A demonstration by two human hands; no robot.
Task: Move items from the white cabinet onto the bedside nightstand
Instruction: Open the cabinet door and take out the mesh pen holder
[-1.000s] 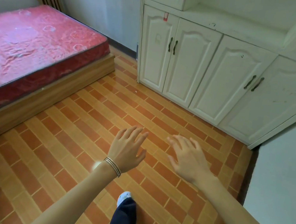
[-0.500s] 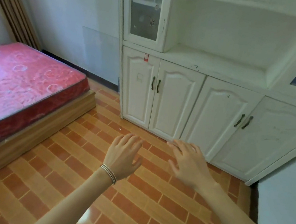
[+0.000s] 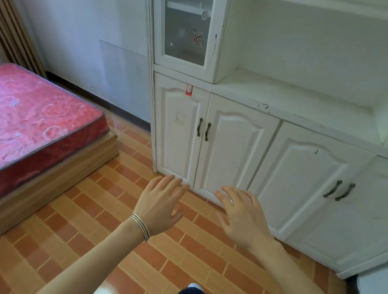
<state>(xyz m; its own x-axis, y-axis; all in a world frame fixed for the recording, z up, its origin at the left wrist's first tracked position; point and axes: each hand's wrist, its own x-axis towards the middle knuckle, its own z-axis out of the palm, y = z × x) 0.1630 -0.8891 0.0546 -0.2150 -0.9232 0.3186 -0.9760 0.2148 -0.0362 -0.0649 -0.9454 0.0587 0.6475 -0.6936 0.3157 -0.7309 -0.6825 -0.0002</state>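
My 1 head camera looks forward and down, with the white cabinet [image 3: 240,139] close at the upper right of the frame.

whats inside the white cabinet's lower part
Cannot tell: all four lower doors of the white cabinet are shut, hiding the inside. Only their dark handles show.

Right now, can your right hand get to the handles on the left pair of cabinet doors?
Probably yes. The right hand is open and empty, held out low before those closed doors, and nothing stands between it and the handles. They sit higher, so it must rise and perhaps step closer.
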